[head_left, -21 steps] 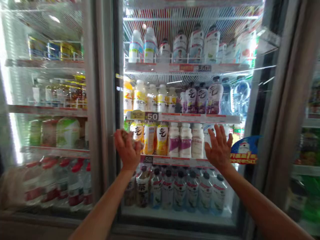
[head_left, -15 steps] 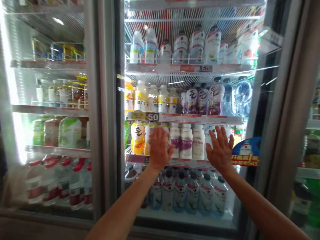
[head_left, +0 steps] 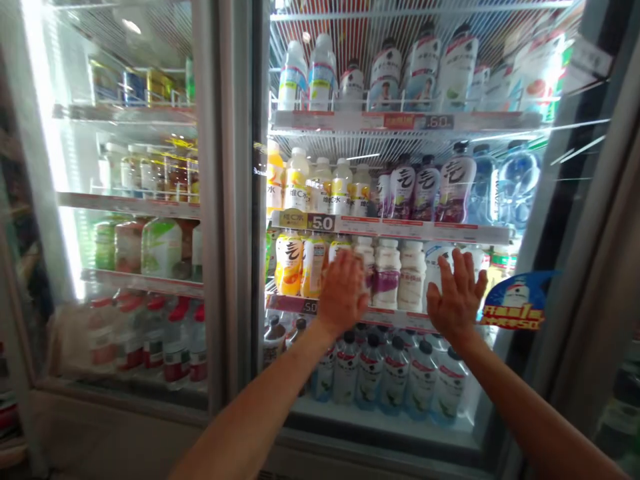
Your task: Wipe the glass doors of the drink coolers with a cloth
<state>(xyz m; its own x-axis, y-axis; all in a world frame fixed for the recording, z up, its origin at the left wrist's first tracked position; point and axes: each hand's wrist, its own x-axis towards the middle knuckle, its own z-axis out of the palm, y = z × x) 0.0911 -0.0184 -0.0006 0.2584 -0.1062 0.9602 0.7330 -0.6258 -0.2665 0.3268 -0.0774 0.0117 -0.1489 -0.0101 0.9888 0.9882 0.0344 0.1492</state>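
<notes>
Both arms reach toward the glass door [head_left: 505,373] of a lit drinks fridge. My left hand [head_left: 344,293] is raised in front of the fourth shelf down, palm toward the door, fingers stretched and holding nothing. It partly hides orange drink bottles [head_left: 289,263] and a white bottle. My right hand [head_left: 456,297] is spread to the right at the same height, also holding nothing. Between the hands stand purple-and-white bottles [head_left: 386,272]. Whether either palm touches the glass I cannot tell. A blue sticker [head_left: 517,300] is on the door just right of my right hand.
Clear bottles with dark caps [head_left: 370,367] line the bottom shelf. Yellow-labelled bottles [head_left: 297,180] and purple bottles [head_left: 456,183] stand above the hands. A grey door frame [head_left: 235,200] separates a second fridge on the left, with red-capped water bottles [head_left: 177,343].
The view has shifted, so the fridge sits further right and slightly higher in it. Both hands have moved a little to the right in view, still spread before the same shelf.
</notes>
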